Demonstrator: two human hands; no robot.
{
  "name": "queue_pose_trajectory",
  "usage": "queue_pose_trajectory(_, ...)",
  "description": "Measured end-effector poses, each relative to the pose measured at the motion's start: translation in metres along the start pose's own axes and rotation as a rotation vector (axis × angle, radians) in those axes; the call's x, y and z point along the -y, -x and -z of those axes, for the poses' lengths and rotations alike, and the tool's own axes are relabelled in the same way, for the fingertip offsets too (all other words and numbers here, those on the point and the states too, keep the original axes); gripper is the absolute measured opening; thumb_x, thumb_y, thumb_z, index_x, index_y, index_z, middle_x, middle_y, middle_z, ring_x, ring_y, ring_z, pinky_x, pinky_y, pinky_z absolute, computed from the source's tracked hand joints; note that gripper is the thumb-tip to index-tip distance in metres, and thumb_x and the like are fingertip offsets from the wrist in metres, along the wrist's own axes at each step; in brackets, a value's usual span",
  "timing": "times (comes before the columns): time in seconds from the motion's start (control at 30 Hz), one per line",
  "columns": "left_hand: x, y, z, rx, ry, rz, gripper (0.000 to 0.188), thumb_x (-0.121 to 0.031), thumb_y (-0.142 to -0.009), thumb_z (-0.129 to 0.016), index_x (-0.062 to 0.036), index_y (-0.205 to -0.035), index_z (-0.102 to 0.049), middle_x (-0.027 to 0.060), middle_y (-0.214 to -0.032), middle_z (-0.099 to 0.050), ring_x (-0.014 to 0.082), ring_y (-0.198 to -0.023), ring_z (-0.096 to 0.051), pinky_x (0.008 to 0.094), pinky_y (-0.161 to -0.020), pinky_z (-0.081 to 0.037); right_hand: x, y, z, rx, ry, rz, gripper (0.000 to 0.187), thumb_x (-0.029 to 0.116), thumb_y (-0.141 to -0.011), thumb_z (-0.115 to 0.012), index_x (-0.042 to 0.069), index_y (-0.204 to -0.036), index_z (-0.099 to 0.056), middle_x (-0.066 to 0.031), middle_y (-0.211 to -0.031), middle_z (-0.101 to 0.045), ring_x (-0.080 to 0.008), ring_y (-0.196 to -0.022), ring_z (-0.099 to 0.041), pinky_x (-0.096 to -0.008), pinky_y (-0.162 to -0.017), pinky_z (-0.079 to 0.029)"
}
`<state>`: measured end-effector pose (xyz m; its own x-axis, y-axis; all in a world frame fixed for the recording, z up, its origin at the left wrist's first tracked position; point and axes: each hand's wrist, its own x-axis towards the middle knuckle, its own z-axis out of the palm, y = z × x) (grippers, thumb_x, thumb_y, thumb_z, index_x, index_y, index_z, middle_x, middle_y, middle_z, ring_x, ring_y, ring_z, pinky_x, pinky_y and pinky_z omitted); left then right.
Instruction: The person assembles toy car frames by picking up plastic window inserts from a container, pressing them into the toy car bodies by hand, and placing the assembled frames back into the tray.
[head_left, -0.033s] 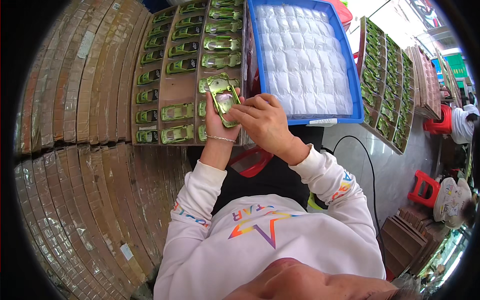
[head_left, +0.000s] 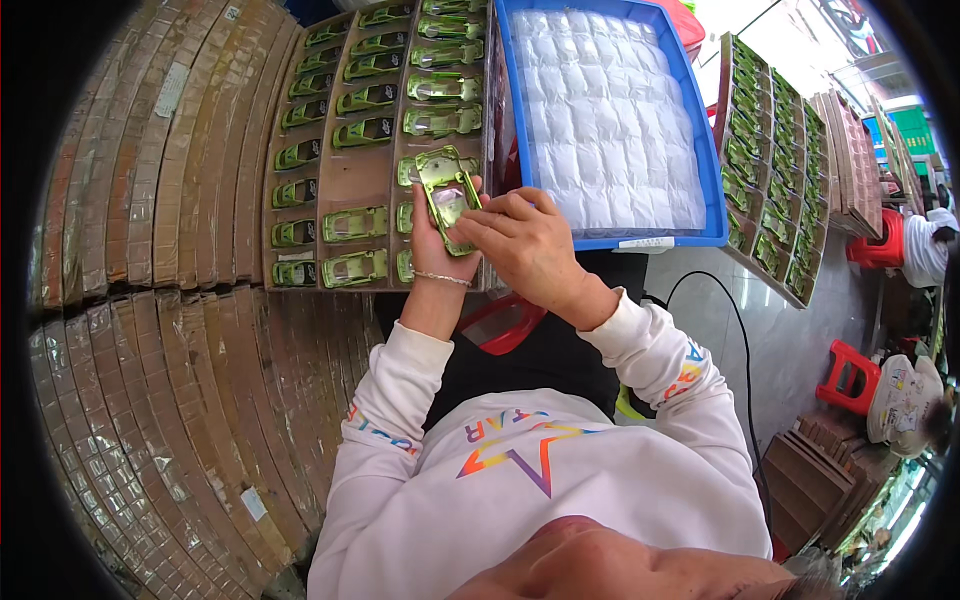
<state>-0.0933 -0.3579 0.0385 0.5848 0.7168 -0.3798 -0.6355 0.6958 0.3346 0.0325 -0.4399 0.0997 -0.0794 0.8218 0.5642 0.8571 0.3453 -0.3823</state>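
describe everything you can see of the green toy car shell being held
The green toy car shell looks glossy and thin-framed, with large openings; plastic or metal is unclear. It rests in the left hand, its length pointing away from the person, with the right hand at its near end, over the tray's near right part.

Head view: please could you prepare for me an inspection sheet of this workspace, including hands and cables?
Surface: divided brown tray with rows of green toy cars, some with black parts.
Work things: hollow green car shell in hand; blue bin of white packets right of the tray.
Clutter: red stool and stacked brown panels at right.
Hands: left hand holds the shell; right hand has fingers at its near end, grip unclear.
Cables: black cable across the right-hand floor.
Surroundings: tall brown stacks at left; second tray of green pieces at right.
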Motion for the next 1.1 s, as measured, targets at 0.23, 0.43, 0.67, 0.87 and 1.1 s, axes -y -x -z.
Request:
queue_pose_trajectory(0.23, -0.004, -0.002, 0.0, 0.006, 0.052, 0.005, 0.053, -0.055, -0.099, -0.038, -0.0096, -0.116, -0.06, 0.0143, -0.106, -0.067, 0.029, -0.087, -0.065, 0.0398, -0.079, -0.056, 0.001, -0.003, -0.003, 0.056, 0.051, 0.002, 0.023, 0.014, -0.072, -0.066, 0.014, -0.095, -0.069, 0.0026, -0.102, -0.07, -0.017, -0.098, -0.061, -0.0348, -0.088, -0.044)
queue_pose_trajectory(0.43, -0.002, -0.001, -0.006, -0.02, 0.022, -0.025, 0.055, -0.055, -0.099, -0.037, -0.0083, -0.116, -0.06, 0.0146, -0.106, -0.067, 0.0275, -0.087, -0.065, 0.0387, -0.079, -0.055, 0.001, -0.005, -0.004, 0.084, 0.092, 0.012, 0.022, 0.014, -0.071, -0.066, 0.014, -0.093, -0.069, 0.0026, -0.101, -0.07, -0.0169, -0.094, -0.06, -0.0344, -0.089, -0.043)
queue_pose_trajectory(0.67, 0.002, -0.006, 0.001, -0.05, 0.033, -0.026, 0.056, -0.056, -0.099, -0.037, -0.0081, -0.116, -0.06, 0.0142, -0.107, -0.067, 0.0254, -0.088, -0.065, 0.036, -0.079, -0.054, -0.003, -0.005, -0.012, 0.114, 0.102, -0.001, 0.024, 0.015, -0.07, -0.066, 0.014, -0.093, -0.068, 0.0041, -0.101, -0.07, -0.0146, -0.088, -0.058, -0.0321, -0.083, -0.042)
queue_pose_trajectory(0.87, 0.002, -0.009, 0.009, -0.096, -0.013, 0.003, 0.056, -0.056, -0.099, -0.037, -0.0083, -0.118, -0.059, 0.0134, -0.106, -0.067, 0.0245, -0.089, -0.066, 0.0346, -0.077, -0.055, -0.006, -0.004, -0.016, 0.175, 0.088, 0.003, 0.028, 0.015, -0.07, -0.066, 0.013, -0.097, -0.067, 0.0043, -0.1, -0.069, -0.0151, -0.085, -0.056, -0.0308, -0.077, -0.039)
queue_pose_trajectory(1.1, 0.006, -0.004, -0.005, -0.07, -0.041, -0.049, 0.057, -0.056, -0.099, -0.036, -0.0073, -0.121, -0.056, 0.0147, -0.108, -0.067, 0.0249, -0.088, -0.066, 0.0362, -0.077, -0.056, -0.008, 0.0, -0.004, 0.088, 0.113, 0.092, 0.035, 0.016, -0.069, -0.066, 0.011, -0.104, -0.066, 0.0026, -0.104, -0.069, -0.0131, -0.09, -0.057, -0.0293, -0.074, -0.039)
